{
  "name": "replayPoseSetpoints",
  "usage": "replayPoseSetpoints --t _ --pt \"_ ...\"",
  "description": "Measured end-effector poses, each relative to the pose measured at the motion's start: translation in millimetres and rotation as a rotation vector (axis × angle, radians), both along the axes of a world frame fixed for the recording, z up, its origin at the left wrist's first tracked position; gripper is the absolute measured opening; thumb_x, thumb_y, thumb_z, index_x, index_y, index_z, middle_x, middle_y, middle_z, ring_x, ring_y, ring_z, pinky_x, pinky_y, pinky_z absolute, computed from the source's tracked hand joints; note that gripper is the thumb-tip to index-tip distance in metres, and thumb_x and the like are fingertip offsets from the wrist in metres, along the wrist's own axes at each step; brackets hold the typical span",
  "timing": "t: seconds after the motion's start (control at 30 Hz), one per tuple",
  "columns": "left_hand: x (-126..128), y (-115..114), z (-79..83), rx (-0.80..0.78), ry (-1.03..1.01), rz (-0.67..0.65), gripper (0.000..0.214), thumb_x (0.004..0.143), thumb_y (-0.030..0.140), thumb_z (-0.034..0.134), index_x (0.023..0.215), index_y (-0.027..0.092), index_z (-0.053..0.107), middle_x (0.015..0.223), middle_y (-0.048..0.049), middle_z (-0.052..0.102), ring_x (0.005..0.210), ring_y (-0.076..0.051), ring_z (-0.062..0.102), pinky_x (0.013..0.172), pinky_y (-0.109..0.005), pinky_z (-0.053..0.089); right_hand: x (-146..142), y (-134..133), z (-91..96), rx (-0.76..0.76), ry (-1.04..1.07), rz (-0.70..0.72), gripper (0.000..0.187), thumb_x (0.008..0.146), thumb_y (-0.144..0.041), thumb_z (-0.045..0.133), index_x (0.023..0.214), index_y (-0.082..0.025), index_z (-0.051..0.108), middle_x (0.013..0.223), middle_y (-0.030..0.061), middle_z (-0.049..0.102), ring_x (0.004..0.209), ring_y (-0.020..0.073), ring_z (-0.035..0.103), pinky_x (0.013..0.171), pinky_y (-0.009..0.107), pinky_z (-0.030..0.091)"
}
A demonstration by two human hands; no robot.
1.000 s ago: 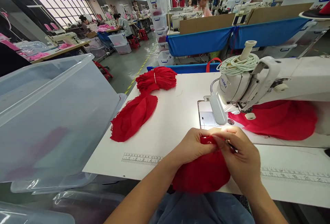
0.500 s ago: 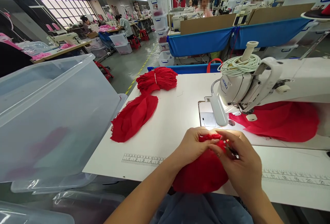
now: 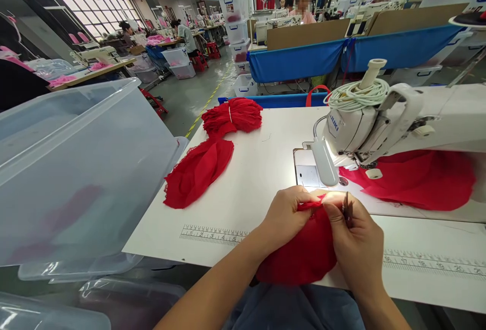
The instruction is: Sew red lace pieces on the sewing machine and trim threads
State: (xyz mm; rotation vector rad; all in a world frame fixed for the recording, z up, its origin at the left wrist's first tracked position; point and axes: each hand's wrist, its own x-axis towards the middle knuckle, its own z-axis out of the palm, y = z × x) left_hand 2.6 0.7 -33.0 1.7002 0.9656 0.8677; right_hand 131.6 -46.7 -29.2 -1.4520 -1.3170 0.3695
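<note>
A piece of red fabric (image 3: 299, 256) hangs from my hands over the table's front edge, its lower part above my lap. My left hand (image 3: 286, 218) is closed on the fabric's upper edge, pinching it between thumb and fingers. Close beside it, my right hand (image 3: 355, 236) pinches the same edge with thumb and forefinger. Small dark metal thread snips (image 3: 347, 209) are tucked in the right hand's fingers, blades pointing up; the rest is hidden. Just beyond my hands stands a white sewing machine (image 3: 349, 127), with another red fabric piece (image 3: 429, 180) lying under its arm.
On the white table (image 3: 261, 178), a tied red fabric bundle (image 3: 232, 116) and a loose red piece (image 3: 199, 173) lie at the left. A large translucent bin (image 3: 76, 178) stands against the left side. Other people sit at machines beyond a blue cloth (image 3: 296, 62).
My right hand has turned and drawn slightly away from the left along the fabric edge. The snips now point upward. The fabric stays held in front of the machine.
</note>
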Motion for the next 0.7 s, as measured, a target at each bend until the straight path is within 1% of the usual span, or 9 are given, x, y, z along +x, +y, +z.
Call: replayPoseSetpoints --t 0.07,0.13,0.23,0.33,0.4,0.5,0.57,0.63,0.7 --pt "0 -1 -0.4 0.051 0.087 0.054 0.019 0.077 0.010 0.052 0.065 0.017 0.065 0.069 0.0013 0.050 0.068 -0.013 0.047 0.063 -0.026 0.035 -3 -4 -1.3 -0.004 0.052 0.015 0.020 0.087 -0.036 0.059 0.073 -0.022 0.062 0.063 -0.0018 0.064 0.052 0.0123 0.054 0.048 0.023 0.042" --pt "0 -1 -0.9 0.065 0.144 0.106 0.020 0.074 0.007 0.051 0.070 0.018 0.068 0.070 0.0012 0.049 0.067 -0.013 0.047 0.061 -0.026 0.035 -4 -9 -4.1 -0.056 0.148 0.113 0.021 0.086 -0.037 0.060 0.072 -0.021 0.061 0.062 -0.0011 0.063 0.053 0.0132 0.055 0.048 0.024 0.043" --pt "-1 -1 -1.1 0.071 0.153 0.112 0.023 0.073 0.005 0.051 0.074 0.019 0.069 0.072 0.0009 0.050 0.068 -0.013 0.049 0.062 -0.026 0.037 0 -11 -10.7 -0.165 0.364 0.225 0.027 0.084 -0.042 0.063 0.069 -0.019 0.058 0.055 -0.0024 0.054 0.047 0.0115 0.047 0.043 0.024 0.037" --pt "0 -2 2.2 0.044 0.091 0.013 0.023 0.073 0.004 0.050 0.077 0.019 0.067 0.081 0.0000 0.060 0.078 -0.015 0.055 0.071 -0.026 0.040 8 -7 -15.7 -0.156 0.568 0.112 0.030 0.080 -0.045 0.069 0.071 -0.018 0.058 0.054 -0.0049 0.047 0.046 0.0086 0.040 0.042 0.023 0.033" --pt "0 -4 6.4 -0.050 0.056 -0.058 0.019 0.074 0.009 0.054 0.084 0.020 0.066 0.085 0.0005 0.064 0.080 -0.016 0.057 0.074 -0.026 0.042 11 -4 -15.7 -0.110 0.639 0.038 0.030 0.077 -0.045 0.072 0.074 -0.018 0.059 0.059 -0.0040 0.051 0.050 0.0080 0.043 0.047 0.022 0.036" --pt "2 -7 11.1 -0.166 0.064 -0.084 0.008 0.075 0.025 0.065 0.078 0.019 0.062 0.068 0.0037 0.057 0.065 -0.013 0.050 0.062 -0.024 0.038 10 -5 -12.1 -0.042 0.606 -0.006 0.028 0.079 -0.044 0.072 0.076 -0.018 0.060 0.065 -0.0020 0.056 0.055 0.0084 0.046 0.052 0.023 0.039" --pt "2 -7 10.5 -0.126 0.047 -0.074 0.013 0.079 0.028 0.062 0.070 0.018 0.059 0.061 0.0045 0.050 0.060 -0.011 0.044 0.057 -0.024 0.033 4 -9 -9.0 0.006 0.547 -0.010 0.026 0.081 -0.042 0.070 0.076 -0.020 0.059 0.065 -0.0021 0.056 0.056 0.0092 0.046 0.053 0.023 0.039" --pt "3 -7 7.0 -0.016 0.071 -0.061 0.014 0.079 0.017 0.054 0.066 0.018 0.056 0.062 0.0040 0.051 0.061 -0.011 0.044 0.058 -0.024 0.032 -5 -14 -5.3 -0.013 0.595 0.072 0.027 0.083 -0.041 0.069 0.073 -0.020 0.055 0.062 -0.0029 0.052 0.055 0.0096 0.045 0.051 0.023 0.037" --pt "3 -6 2.6 0.095 0.197 -0.021 0.014 0.074 0.010 0.052 0.063 0.018 0.051 0.064 0.0039 0.051 0.062 -0.011 0.042 0.058 -0.025 0.029 -15 -21 0.2 -0.180 0.825 0.262 0.037 0.082 -0.046 0.069 0.065 -0.020 0.048 0.056 -0.0047 0.044 0.050 0.0080 0.036 0.045 0.022 0.031"
